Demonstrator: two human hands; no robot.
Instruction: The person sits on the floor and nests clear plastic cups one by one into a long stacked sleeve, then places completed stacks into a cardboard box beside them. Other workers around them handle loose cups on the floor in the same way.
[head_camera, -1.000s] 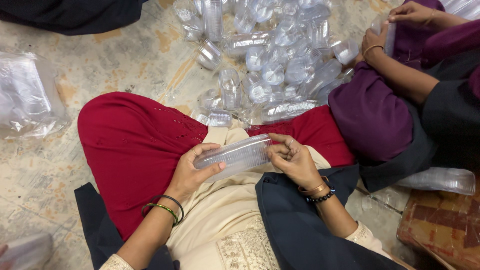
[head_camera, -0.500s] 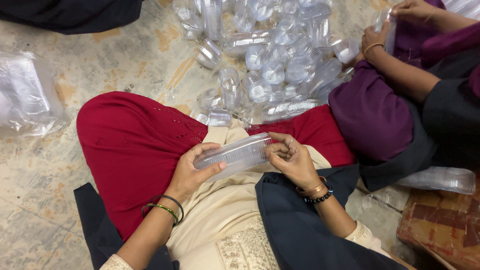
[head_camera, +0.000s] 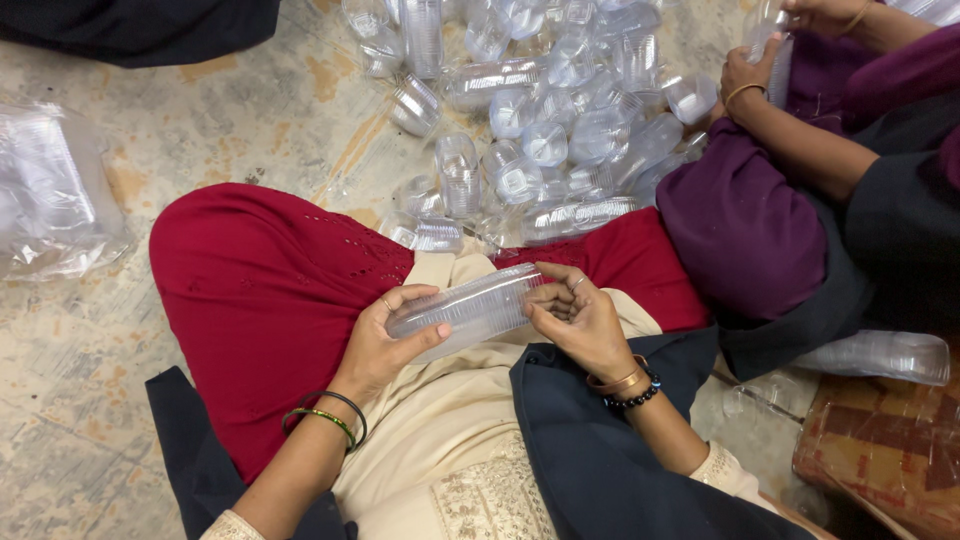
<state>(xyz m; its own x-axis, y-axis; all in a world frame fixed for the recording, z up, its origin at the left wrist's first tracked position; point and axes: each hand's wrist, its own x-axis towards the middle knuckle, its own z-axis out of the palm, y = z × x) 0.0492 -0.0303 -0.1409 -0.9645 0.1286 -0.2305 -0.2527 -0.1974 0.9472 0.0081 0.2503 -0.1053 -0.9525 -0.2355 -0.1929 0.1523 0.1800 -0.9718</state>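
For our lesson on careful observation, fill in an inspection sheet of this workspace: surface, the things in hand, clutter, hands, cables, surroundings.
Surface: worn, stained stone floor; the person sits on it.
Things in hand: nested stack of clear plastic cups, lying sideways over the lap.
Clutter: loose pile of clear cups on the floor; plastic bag at left.
Hands: left hand grips one end of the stack; right hand touches the other end.
Cables: nothing seen.
Surroundings: another person's hand holds cups, upper right.

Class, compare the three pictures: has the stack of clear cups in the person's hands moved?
No. The stack of clear cups lies in the same spot across the red cloth on the lap, between the left hand and right hand.
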